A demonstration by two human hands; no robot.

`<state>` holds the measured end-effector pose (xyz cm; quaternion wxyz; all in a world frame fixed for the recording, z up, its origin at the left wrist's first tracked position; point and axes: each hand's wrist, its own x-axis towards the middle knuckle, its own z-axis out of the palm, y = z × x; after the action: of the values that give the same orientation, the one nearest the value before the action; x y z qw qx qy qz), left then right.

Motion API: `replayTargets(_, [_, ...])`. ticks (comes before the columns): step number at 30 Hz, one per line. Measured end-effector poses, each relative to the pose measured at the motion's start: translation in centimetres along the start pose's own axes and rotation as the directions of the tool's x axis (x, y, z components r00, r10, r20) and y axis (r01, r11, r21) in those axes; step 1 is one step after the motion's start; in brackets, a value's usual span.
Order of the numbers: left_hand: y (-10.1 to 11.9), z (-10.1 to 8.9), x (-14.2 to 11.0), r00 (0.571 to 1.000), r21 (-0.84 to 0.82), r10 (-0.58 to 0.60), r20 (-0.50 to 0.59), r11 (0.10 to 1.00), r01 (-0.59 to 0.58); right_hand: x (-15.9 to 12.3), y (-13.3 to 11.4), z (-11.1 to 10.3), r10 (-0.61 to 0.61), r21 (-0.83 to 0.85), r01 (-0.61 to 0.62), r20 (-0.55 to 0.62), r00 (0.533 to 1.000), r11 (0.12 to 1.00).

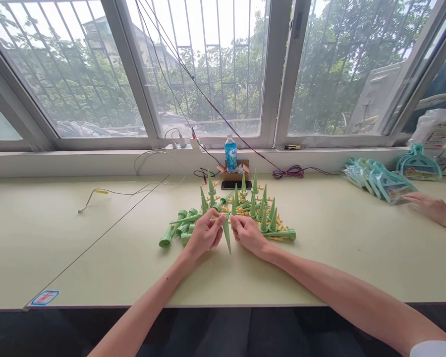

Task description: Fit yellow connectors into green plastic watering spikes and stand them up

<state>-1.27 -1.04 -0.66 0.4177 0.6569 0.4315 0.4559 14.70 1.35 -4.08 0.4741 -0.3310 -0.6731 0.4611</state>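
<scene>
My left hand [206,232] is closed around the wide end of a green plastic spike [226,237], whose tip points down toward me. Close beside it, my right hand [246,233] is pinched shut at the spike's upper end; what its fingers hold is hidden, though a bit of yellow shows between the hands. Behind my hands stand several upright green spikes [263,222] among small yellow plastic fittings [278,227]. More green spikes lie on their sides, one of them a capped spike [165,239] left of my left hand.
A blue bottle [231,154] and a cardboard box [241,173] stand at the back, behind a dark phone [232,185]. Coiled wires [289,171] lie near the sill. At right, another person's hand [433,208] is beside packaged teal items [388,181]. A white cable [92,196] lies left.
</scene>
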Motion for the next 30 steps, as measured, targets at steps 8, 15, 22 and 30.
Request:
replayTargets(8, [-0.3,-0.1,0.1,0.997,0.062,-0.061,-0.040,0.996,0.063,-0.2,-0.5,-0.1,-0.036,-0.070,0.037,0.011,0.999,0.997])
replayTargets(15, [-0.3,-0.1,0.2,0.992,0.040,-0.125,-0.025,0.991,0.126,-0.3,-0.8,0.1,-0.044,-0.069,0.044,0.007,0.999,0.997])
replayTargets(22, [-0.8,-0.2,0.3,0.990,0.211,0.099,-0.105,0.975,-0.075,0.1,-0.9,0.1,0.148,0.258,-0.143,-0.002,0.989,0.956])
replayTargets(30, [-1.4,-0.4,0.4,0.991,0.186,0.128,-0.036,0.975,-0.119,0.2,-1.2,-0.1,0.229,0.391,-0.223,0.031,0.973,0.893])
